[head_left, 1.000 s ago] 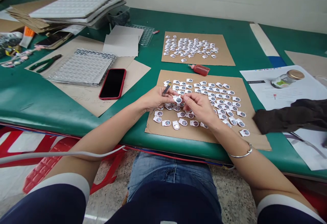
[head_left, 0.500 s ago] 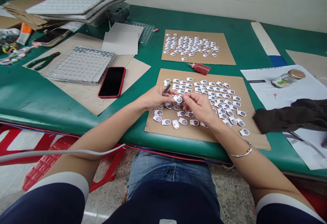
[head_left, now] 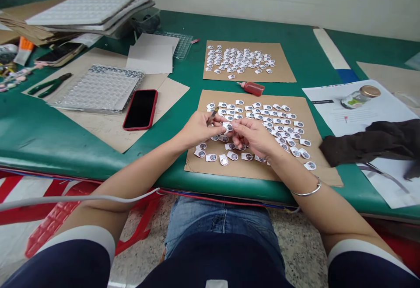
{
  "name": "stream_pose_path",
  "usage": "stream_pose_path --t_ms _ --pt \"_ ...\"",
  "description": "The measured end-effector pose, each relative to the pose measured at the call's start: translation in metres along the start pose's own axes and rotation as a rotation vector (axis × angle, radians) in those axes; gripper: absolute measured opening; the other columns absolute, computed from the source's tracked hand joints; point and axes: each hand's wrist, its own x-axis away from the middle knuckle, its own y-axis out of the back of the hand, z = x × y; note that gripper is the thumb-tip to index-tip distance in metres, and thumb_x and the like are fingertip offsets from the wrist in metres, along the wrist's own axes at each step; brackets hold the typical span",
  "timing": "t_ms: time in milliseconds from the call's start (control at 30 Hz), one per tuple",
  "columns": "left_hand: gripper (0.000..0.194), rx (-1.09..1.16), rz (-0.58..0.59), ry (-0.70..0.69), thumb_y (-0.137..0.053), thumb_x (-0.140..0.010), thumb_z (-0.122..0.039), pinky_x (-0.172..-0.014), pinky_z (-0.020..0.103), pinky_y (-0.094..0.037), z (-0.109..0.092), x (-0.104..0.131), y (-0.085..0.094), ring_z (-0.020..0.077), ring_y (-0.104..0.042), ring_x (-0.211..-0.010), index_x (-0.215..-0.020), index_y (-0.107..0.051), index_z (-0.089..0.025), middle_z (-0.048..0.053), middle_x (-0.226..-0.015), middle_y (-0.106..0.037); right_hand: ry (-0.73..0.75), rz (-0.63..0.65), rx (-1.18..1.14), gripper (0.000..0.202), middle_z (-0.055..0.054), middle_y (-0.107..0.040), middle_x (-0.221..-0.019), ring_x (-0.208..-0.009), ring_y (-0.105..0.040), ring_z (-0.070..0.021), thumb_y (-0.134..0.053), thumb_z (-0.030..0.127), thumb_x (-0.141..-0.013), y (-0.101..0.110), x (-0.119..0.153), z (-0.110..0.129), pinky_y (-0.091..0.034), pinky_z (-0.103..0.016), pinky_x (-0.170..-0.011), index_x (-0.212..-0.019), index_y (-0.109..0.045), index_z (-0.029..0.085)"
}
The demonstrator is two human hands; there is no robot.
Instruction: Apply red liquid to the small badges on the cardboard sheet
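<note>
Between my two hands is a small white tag with a dark round emblem (head_left: 227,127), held above a cardboard sheet (head_left: 200,164). My left hand (head_left: 200,128) pinches its left side between thumb and fingers. A slim, dark tool that looks like tweezers (head_left: 212,116) is tucked in that same hand, pointing up. My right hand (head_left: 252,137) has closed fingertips at the tag's right edge; what exactly they pinch is partly hidden. Rows of similar white tags (head_left: 284,128) lie on the cardboard around and beneath both hands.
A second cardboard sheet (head_left: 285,71) with more tags lies behind, and a red dropper bottle (head_left: 253,88) sits between the sheets. Leftward are a phone (head_left: 140,110), a bubble-wrap pack (head_left: 98,87) and green pliers (head_left: 50,85). Rightward are a glass jar (head_left: 360,97) and dark cloth (head_left: 367,142).
The view has shifted slightly. My right fingers have curled somewhat differently at the tag's edge, and the tool in my left hand shows a changed angle. The tag remains between both hands.
</note>
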Motion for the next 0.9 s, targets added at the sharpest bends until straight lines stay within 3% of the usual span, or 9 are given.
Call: stream_pose_path --t_ms 200,367,533,667,900 --pt "0.024 -0.352 -0.136 -0.254 -0.066 -0.072 -0.026 -0.049 0.019 -0.036 0.005 0.008 -0.010 0.0052 -0.046 -0.049 -0.093 -0.067 -0.013 0.001 -0.070 -0.066 -0.098 0.102 -0.220 0.023 0.002 -0.059 -0.064 -0.043 -0.046 -0.0014 -0.069 0.033 -0.073 0.007 -0.007 -0.004 -0.034 -0.015 -0.037 -0.074 -0.053 0.016" --pt "0.024 -0.470 -0.188 -0.473 -0.067 -0.076 -0.031 -0.053 0.020 -0.040 0.012 0.010 -0.013 0.0083 -0.056 -0.056 -0.093 -0.067 -0.014 0.001 -0.067 -0.067 -0.141 0.169 -0.267 0.024 0.003 -0.054 -0.051 -0.040 -0.042 -0.0018 -0.067 0.032 -0.073 0.012 -0.010 -0.003 -0.032 -0.015 -0.036 -0.070 -0.052 0.014" --pt "0.022 -0.545 -0.175 -0.489 -0.067 -0.077 -0.036 -0.057 0.020 -0.043 0.013 0.010 -0.013 0.0103 -0.059 -0.062 -0.089 -0.067 -0.017 0.002 -0.073 -0.069 -0.158 0.178 -0.262 0.023 0.004 -0.053 -0.047 -0.037 -0.041 -0.0013 -0.066 0.031 -0.074 0.013 -0.010 -0.002 -0.028 -0.013 -0.034 -0.068 -0.051 0.014" --pt "0.024 -0.565 -0.145 -0.420 -0.065 -0.078 -0.041 -0.059 0.021 -0.043 0.012 0.011 -0.012 0.0112 -0.059 -0.064 -0.089 -0.068 -0.020 0.002 -0.076 -0.070 -0.169 0.168 -0.249 0.023 0.004 -0.054 -0.050 -0.037 -0.041 -0.0009 -0.067 0.031 -0.073 0.013 -0.011 -0.003 -0.029 -0.013 -0.033 -0.069 -0.052 0.014" --pt "0.022 -0.542 -0.141 -0.418 -0.065 -0.078 -0.039 -0.060 0.021 -0.042 0.013 0.010 -0.012 0.0100 -0.057 -0.063 -0.087 -0.069 -0.020 0.001 -0.076 -0.070 -0.168 0.156 -0.247 0.023 0.004 -0.056 -0.054 -0.038 -0.042 -0.0010 -0.067 0.032 -0.073 0.012 -0.010 -0.004 -0.030 -0.014 -0.033 -0.069 -0.053 0.015"
